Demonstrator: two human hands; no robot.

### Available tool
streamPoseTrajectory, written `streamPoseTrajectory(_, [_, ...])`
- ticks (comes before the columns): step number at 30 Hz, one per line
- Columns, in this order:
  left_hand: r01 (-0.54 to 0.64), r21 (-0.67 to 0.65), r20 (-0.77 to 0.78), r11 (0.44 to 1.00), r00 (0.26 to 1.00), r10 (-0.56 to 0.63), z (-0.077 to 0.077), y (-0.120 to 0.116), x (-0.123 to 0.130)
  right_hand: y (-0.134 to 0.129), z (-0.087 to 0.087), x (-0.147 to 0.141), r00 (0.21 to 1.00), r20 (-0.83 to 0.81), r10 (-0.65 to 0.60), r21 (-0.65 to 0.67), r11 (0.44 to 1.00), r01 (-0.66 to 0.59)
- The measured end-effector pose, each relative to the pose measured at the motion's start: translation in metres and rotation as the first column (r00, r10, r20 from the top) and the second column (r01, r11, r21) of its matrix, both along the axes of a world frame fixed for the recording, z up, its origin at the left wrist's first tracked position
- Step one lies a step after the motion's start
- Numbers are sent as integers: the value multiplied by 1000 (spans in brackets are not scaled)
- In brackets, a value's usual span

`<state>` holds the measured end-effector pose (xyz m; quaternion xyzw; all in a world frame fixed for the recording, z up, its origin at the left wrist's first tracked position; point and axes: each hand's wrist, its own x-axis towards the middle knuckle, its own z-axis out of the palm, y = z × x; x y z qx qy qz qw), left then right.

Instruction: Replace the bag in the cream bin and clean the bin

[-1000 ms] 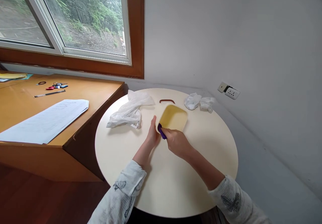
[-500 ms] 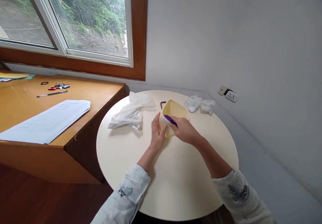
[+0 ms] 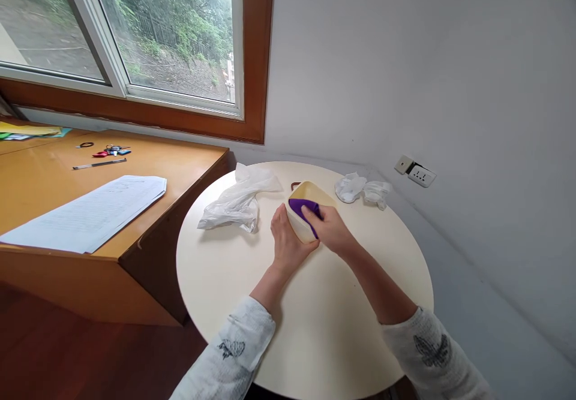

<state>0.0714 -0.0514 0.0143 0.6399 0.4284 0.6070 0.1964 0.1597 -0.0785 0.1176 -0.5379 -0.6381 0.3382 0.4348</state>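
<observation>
A cream-coloured, square-mouthed container (image 3: 310,191) is on the round table with its opening towards me; a brown handle (image 3: 294,186) shows at its far left. My left hand (image 3: 288,241) is wrapped round its near left side, thumb along the front. Pinched in my right hand (image 3: 328,226) is a purple cloth (image 3: 300,208), pressed over the container's near rim and wall. Part of the cloth hangs down the outer face, close to my left thumb. The cloth's far end inside the container is hidden.
On the white round table (image 3: 225,286), a crumpled clear plastic bag (image 3: 238,202) lies to the left and two white crumpled bundles (image 3: 362,190) lie at the back right. A wooden desk (image 3: 193,166) at the left holds papers (image 3: 90,214), a pen (image 3: 99,164) and keys (image 3: 112,151).
More of the purple cloth now shows, spread over the near rim. My left thumb has shifted right and lower along the container's front. The camera view has shifted slightly.
</observation>
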Motion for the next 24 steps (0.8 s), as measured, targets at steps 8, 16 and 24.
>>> streamPoseTrajectory(8, [-31,53,-126,998,991,37,-4,2,-2,62,20,34,926,-75,-369,200,905,376])
streamPoseTrajectory(16, [-20,-7,-17,1000,1000,20,0,2,-3,74,11,0,825,561,-73,180,983,-35])
streamPoseTrajectory(24, [274,-130,374,953,903,-209,19,-3,-8,36,6,-26,676,721,153,185,897,-401])
